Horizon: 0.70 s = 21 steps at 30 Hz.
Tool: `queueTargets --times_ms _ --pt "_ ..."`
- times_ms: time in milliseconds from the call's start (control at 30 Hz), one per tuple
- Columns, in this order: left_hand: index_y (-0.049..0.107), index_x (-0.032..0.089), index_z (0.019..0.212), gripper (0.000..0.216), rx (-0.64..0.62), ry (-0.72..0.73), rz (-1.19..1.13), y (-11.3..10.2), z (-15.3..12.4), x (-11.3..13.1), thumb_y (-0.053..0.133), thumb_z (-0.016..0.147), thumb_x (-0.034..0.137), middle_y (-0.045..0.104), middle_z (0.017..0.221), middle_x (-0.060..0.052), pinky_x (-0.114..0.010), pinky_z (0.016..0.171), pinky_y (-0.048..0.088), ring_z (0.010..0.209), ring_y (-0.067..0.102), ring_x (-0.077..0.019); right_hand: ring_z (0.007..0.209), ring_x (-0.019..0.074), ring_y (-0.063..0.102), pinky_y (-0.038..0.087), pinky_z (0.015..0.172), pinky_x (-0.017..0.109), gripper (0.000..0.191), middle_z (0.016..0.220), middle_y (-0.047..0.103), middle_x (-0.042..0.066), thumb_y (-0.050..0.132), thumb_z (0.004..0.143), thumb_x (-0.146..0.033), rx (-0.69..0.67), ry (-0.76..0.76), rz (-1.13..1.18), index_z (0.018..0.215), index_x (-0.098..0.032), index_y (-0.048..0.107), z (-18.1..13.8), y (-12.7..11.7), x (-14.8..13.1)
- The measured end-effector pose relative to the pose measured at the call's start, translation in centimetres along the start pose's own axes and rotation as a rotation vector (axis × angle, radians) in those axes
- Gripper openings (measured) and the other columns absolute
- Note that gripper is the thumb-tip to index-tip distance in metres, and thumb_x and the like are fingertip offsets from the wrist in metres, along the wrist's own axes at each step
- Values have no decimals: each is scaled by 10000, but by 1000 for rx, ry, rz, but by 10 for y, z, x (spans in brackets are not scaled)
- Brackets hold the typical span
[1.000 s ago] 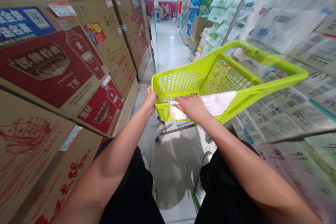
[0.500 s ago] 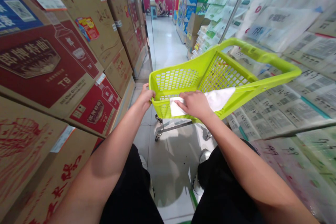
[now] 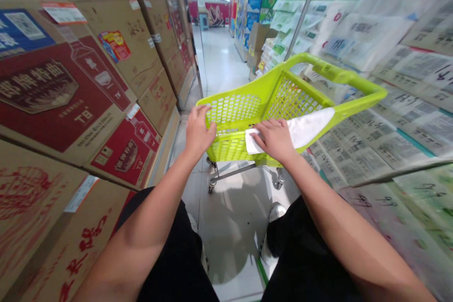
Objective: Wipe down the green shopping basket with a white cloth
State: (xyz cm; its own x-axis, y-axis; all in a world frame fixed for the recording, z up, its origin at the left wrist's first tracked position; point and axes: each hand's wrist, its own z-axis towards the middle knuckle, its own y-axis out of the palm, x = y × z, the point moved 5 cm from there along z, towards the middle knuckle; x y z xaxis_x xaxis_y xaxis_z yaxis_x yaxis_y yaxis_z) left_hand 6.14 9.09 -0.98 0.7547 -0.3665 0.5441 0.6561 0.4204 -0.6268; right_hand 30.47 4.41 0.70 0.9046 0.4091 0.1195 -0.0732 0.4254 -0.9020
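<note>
A lime-green shopping cart point(image 3: 236, 106) stands in front of me, its handle at the upper right. My left hand point(image 3: 198, 133) grips the basket's left corner, fingers over the rim and thumb at the near side. Over the cart's near rim hangs a white cloth point(image 3: 311, 127). My right hand point(image 3: 276, 139) presses this cloth against the rim, its fingers curled over the top edge and its thumb on the outer side. Small wheels point(image 3: 211, 185) show under the basket.
Stacked cardboard boxes point(image 3: 116, 75) line the left side close to my arm. On the right, packs of tissue paper point(image 3: 357, 137) are piled up beside a metal pole point(image 3: 305, 9). Beyond the cart, a tiled aisle point(image 3: 221, 56) runs back to a blue stool point(image 3: 203, 21).
My right hand has slid rightward along the rim with the cloth. My left hand has shifted its hold on the corner, fingers now over the top. The cart's handle sits a little further left.
</note>
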Motion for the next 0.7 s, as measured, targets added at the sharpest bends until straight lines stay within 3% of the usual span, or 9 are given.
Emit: queueTargets --times_ms 100,200,367,600,700 --pt "625 219 1327 429 -282 180 101 13 -19 35 448 965 367 689 1317 -101 -421 985 539 1185 673 -278 1032 297 531 245 883 422 367 1056 726 115 422 1064 -462 0 8 -5 1102 -208 685 6 3 -17" --pt "691 214 1173 481 -440 223 381 21 -27 40 460 958 577 766 1071 -117 -434 808 536 992 728 -346 1024 299 539 254 881 423 405 1026 723 110 397 1071 -492 8 26 0 1081 -204 680 10 3 -23" --pt "711 215 1071 544 -440 202 547 20 -17 22 436 936 664 778 969 -130 -405 735 486 938 736 -362 1001 291 551 281 878 409 456 1024 730 103 400 1059 -547 16 4 50 1105 -201 694 10 -1 -9" --pt "725 212 1013 573 -415 168 530 22 -12 14 415 929 687 777 948 -145 -386 715 445 925 732 -360 958 292 544 294 886 419 488 925 731 109 317 1072 -473 131 219 -29 936 -203 701 -6 -19 59" --pt "729 206 1034 585 -420 163 507 23 -14 18 415 929 689 776 949 -149 -383 715 437 917 729 -356 960 297 526 288 913 436 501 915 725 111 332 1059 -514 132 218 -62 922 -208 704 -6 -18 49"
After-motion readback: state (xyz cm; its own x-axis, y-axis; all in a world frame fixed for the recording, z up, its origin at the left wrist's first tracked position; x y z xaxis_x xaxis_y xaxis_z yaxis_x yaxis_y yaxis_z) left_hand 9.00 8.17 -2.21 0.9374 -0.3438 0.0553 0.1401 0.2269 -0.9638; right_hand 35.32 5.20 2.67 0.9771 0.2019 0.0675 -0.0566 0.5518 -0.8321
